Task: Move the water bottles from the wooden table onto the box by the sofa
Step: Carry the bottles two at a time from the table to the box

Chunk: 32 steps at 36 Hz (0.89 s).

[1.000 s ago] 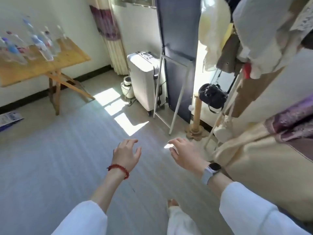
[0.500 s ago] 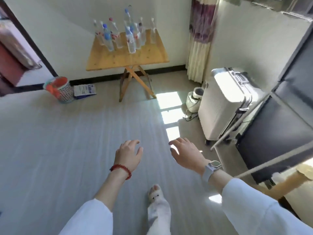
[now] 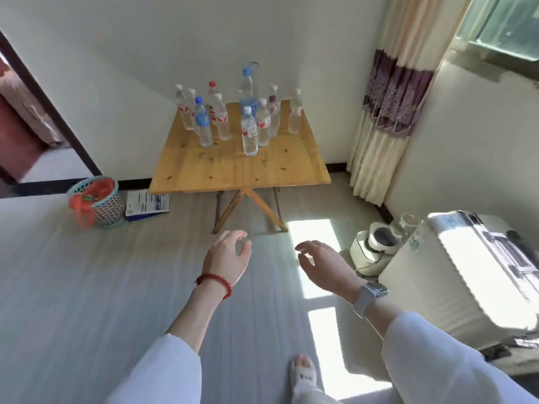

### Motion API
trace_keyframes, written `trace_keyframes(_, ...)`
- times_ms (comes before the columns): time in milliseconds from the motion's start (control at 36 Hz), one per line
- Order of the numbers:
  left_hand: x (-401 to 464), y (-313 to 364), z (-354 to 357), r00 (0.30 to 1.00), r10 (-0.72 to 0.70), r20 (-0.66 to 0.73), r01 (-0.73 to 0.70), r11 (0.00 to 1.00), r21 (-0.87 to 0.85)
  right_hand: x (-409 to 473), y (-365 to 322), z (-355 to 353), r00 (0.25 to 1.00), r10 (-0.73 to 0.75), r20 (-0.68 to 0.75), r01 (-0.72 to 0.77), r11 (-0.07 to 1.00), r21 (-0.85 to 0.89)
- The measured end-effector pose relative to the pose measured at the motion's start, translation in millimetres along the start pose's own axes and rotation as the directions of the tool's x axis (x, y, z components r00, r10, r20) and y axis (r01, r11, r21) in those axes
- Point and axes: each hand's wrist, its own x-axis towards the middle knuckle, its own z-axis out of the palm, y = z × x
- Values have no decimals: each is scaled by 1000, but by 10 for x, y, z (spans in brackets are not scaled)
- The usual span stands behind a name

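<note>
A: Near field first. Both hands are out in front of me and carry nothing. My left hand (image 3: 230, 256), the one with the red bead bracelet (image 3: 215, 282), has its fingers loosely curved and spread. My right hand (image 3: 322, 262), watch (image 3: 368, 295) on the wrist, looks the same: relaxed, fingers apart, no grip on anything.

B: What has changed in the last second?

A: The view has swung. A second ago the wooden table (image 3: 242, 170) sat off at the far left edge, and a clothes rack filled the right. Half a second ago it had come round to the middle. Now it is dead ahead, larger in the frame, with its crossed legs just beyond my fingertips in the picture. The hands have kept the same empty, open pose throughout.

B: And the bottles?

A: All still standing upright on the far half of the table top, in a loose cluster. The nearest bottle (image 3: 249, 132) stands a little forward of the rest; the tall bottle with the blue cap (image 3: 248, 88) is behind it.

B: Surroundings?

A: White suitcase (image 3: 455, 275) near right, a small white appliance (image 3: 372, 249) beside it, a basket (image 3: 97, 202) on the floor at the far left against the wall, curtain (image 3: 390, 118) far right. The box and the sofa are not in view.

B: Your reading?

A: I judge this as the approach leg: turned, lined up, not yet within reach. No bottle has been picked up on this trip.
</note>
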Motion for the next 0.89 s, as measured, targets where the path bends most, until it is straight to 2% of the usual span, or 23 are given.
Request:
trace_keyframes(56, 820, -105, 161, 1000, -27, -8, 27, 1000, -8, 876, 192, -17, 1000, 10, -9, -9, 999, 32)
trace_keyframes(167, 1227, -155, 226, 999, -35, -4, 35, 999, -26, 1320, 296, -60, 999, 24, -43, -21, 997, 80)
trace_keyframes(333, 3014, -160, 259, 993, -117, -26, 115, 992, -48, 3111, 515, -370, 999, 49, -9, -47, 986, 158)
trace_keyframes(556, 4493, -366, 484, 987, -143, -71, 133, 982, -131, 4831, 660, -390, 987, 151, -58, -132, 956, 261)
trace_keyframes(750, 5698, -662, 880, 989, -143, 26, 145, 962, -233, 6037, 844, -154, 945, 307, -115, -250, 900, 356)
trace_keyframes(889, 6312, -848, 1171, 981, -159, 112, 183, 950, -253, 6710, 941, 10, 930, 361, -69, -307, 866, 394)
